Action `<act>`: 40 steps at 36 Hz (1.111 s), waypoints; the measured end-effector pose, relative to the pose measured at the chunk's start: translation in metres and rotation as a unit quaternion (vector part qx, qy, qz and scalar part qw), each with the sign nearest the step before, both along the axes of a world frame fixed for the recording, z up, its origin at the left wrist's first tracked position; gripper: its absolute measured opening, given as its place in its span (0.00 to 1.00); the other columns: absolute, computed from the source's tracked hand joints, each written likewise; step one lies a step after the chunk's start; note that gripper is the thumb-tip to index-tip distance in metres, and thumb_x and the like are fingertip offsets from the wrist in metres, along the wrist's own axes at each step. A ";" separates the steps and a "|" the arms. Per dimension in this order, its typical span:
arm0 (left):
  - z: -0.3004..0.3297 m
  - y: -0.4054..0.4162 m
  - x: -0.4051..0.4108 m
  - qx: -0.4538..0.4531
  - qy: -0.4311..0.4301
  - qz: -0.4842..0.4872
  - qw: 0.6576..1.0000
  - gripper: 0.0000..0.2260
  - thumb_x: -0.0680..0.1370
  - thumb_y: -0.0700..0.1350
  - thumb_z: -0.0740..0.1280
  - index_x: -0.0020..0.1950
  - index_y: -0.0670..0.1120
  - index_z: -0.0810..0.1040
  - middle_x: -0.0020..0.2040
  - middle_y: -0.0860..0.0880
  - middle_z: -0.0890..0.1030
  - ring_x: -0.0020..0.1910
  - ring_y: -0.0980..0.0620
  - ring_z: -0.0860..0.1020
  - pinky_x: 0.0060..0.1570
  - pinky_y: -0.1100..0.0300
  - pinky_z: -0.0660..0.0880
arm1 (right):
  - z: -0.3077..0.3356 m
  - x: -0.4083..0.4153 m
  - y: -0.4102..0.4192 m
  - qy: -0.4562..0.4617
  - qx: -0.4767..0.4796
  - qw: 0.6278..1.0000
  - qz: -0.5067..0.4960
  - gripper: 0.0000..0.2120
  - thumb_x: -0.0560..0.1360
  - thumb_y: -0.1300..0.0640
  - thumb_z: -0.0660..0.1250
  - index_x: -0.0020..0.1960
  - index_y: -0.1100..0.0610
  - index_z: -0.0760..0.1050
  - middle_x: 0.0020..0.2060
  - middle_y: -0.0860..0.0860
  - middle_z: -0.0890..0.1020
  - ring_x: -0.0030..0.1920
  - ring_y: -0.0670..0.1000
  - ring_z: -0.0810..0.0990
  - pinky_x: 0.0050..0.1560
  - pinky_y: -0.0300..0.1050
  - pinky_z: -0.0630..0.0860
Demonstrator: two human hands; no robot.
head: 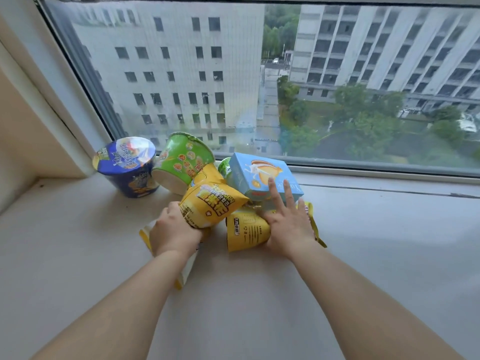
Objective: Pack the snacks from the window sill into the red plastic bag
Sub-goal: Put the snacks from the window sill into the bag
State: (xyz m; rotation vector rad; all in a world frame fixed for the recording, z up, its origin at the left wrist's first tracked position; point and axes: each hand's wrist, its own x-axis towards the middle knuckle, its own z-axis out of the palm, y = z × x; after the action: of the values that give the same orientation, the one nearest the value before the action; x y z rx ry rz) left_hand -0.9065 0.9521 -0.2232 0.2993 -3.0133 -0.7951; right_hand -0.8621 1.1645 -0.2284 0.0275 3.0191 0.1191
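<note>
At centre frame, on the white window sill, the left hand grips a yellow popcorn bag. The right hand, fingers spread, presses a second yellow bag and touches the blue box. A blue cup and a tilted green cup sit upper left; another green item behind the box is mostly hidden, perhaps a third cup.

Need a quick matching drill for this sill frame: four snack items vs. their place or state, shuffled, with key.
Items:
1. blue cup
2. green cup
3. popcorn bag
4. light blue box

States:
A. gripped by the left hand
B. touched by the right hand fingers
C. tipped on its side
D. farthest left, sealed lid up

Pairs: 1-D, 2-C, 3-A, 4-B
</note>
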 end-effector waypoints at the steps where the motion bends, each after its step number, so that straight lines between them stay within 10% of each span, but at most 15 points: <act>1: -0.002 0.000 -0.002 -0.001 0.006 -0.002 1.000 0.24 0.64 0.51 0.74 0.56 0.47 0.73 0.54 0.45 0.78 0.52 0.41 0.78 0.46 0.56 0.73 | -0.001 -0.006 0.000 0.000 0.007 1.000 -0.007 0.31 0.72 0.49 0.63 0.72 0.35 0.57 0.70 0.52 0.23 0.72 0.63 0.27 0.72 0.67 0.47; 11: -0.008 0.003 -0.012 -0.009 0.037 -0.018 0.999 0.27 0.66 0.56 0.74 0.59 0.45 0.71 0.56 0.44 0.76 0.55 0.41 0.76 0.49 0.53 0.72 | -0.013 -0.043 0.002 0.046 0.042 0.998 -0.032 0.35 0.73 0.43 0.62 0.76 0.43 0.50 0.74 0.61 0.36 0.75 0.65 0.38 0.72 0.63 0.49; 16: -0.007 0.005 -0.011 -0.027 0.025 -0.033 0.999 0.28 0.67 0.57 0.72 0.60 0.45 0.69 0.57 0.44 0.74 0.56 0.41 0.76 0.51 0.53 0.72 | -0.021 -0.052 0.008 0.190 0.063 0.980 -0.018 0.23 0.60 0.57 0.75 0.55 0.50 0.81 0.62 0.64 0.65 0.59 0.67 0.73 0.53 0.59 0.76; 21: -0.008 0.004 -0.010 -0.054 0.014 -0.049 0.997 0.26 0.69 0.55 0.71 0.61 0.46 0.68 0.58 0.46 0.73 0.57 0.42 0.75 0.52 0.53 0.72 | -0.008 -0.050 0.010 0.195 0.046 0.980 -0.009 0.20 0.50 0.61 0.78 0.42 0.56 0.83 0.53 0.65 0.74 0.48 0.66 0.77 0.51 0.59 0.78; 40: 0.085 -0.062 0.126 -0.019 -0.145 -0.035 0.989 0.17 0.65 0.49 0.72 0.51 0.50 0.72 0.49 0.47 0.80 0.48 0.43 0.80 0.43 0.58 0.76 | 0.081 0.141 -0.031 0.145 -0.105 0.981 -0.069 0.28 0.51 0.59 0.78 0.51 0.55 0.81 0.57 0.63 0.73 0.54 0.67 0.74 0.52 0.59 0.77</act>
State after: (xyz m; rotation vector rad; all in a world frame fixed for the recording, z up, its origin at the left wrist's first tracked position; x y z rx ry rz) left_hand -0.7801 0.8905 -0.1377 0.3361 -3.3237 -0.7573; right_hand -0.7207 1.1335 -0.1474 0.2556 3.2870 -0.2382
